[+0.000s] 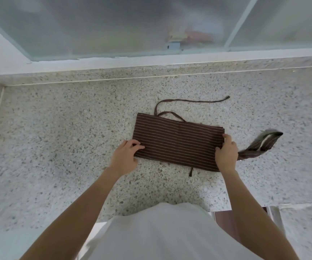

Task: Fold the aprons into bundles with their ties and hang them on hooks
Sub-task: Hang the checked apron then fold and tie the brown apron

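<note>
One brown striped apron (177, 141) lies just right of the middle of the frame, folded into a flat rectangle on the speckled stone counter (57, 137). Its long axis runs from left to right across the picture, tilted a little so the right end sits lower. Three ties show: a thin one (190, 100) loops off the upper edge and trails to the right, a wider looped strap (262, 145) runs off the right end toward the right of the frame, and a short end (190, 172) pokes out below the lower edge. The left hand (126, 156) rests on the left short end, fingers curled over the lower left corner and pinching the cloth. The right hand (226, 153) is at the right short end, fingers bent over that edge and gripping it, just beside the root of the wide strap. Each hand is thus at its own end of the long axis, equally near, so the next fold probably brings one short end across to the other, or rolls the cloth along its length. Only one apron is in view, and no hooks. A frosted window (132, 25) fills the top of the frame.
</note>
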A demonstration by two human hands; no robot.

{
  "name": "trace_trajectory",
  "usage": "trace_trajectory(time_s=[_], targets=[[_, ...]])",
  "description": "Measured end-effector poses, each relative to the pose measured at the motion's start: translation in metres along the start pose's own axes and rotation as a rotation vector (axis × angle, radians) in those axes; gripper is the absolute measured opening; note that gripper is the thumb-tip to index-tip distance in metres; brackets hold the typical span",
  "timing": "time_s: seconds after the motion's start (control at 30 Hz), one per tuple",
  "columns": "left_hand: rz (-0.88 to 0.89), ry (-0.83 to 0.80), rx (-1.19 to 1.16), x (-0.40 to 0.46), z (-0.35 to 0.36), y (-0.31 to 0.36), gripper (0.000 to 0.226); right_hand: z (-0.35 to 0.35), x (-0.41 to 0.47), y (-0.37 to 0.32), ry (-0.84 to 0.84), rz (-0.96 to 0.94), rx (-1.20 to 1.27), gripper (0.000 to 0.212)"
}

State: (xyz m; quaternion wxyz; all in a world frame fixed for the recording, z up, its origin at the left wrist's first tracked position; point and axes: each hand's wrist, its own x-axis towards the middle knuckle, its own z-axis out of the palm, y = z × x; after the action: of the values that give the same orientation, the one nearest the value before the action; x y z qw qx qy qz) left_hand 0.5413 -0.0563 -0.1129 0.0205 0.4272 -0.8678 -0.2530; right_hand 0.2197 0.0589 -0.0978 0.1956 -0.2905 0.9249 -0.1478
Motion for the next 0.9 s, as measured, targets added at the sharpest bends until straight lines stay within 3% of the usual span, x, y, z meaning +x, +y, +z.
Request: trace_trajectory(time_s=[0.07, 0.17, 0.3, 0.4, 0.6, 0.73, 0.8, 0.9], targets=[[0.0, -0.008, 0.003, 0.012, -0.01, 0.003, 0.043, 0.002, -0.007, 0.0, 0.106, -0.077, -0.138, 0.049], [0.05, 0.053, -0.005, 0.047, -0.023, 0.005, 0.048, 0.008, -0.02, -0.007, 0.224, -0.382, -0.234, 0.039], [0.113, -0.041, 0.091, 0.089, -0.028, -0.001, 0.053, 0.035, -0.048, -0.022, 0.053, -0.724, -0.286, 0.03], [0.114, -0.11, 0.118, 0.094, -0.027, -0.011, 0.055, 0.048, -0.052, -0.025, -0.043, -0.731, -0.373, 0.045], [0.063, -0.144, 0.029, 0.047, -0.021, -0.023, 0.06, 0.031, -0.011, -0.038, 0.054, -0.56, -0.453, 0.05], [0.053, -0.202, -0.066, 0.002, -0.005, -0.015, 0.049, 0.027, 0.005, -0.05, 0.063, -0.841, -0.482, 0.05], [0.126, -0.14, -0.065, -0.014, 0.003, -0.012, 0.044, 0.025, -0.002, -0.053, -0.024, -0.919, -0.48, 0.048], [0.292, 0.076, 0.02, -0.024, 0.003, -0.009, 0.024, 0.025, -0.01, -0.043, -0.187, -0.883, -0.431, 0.051]])
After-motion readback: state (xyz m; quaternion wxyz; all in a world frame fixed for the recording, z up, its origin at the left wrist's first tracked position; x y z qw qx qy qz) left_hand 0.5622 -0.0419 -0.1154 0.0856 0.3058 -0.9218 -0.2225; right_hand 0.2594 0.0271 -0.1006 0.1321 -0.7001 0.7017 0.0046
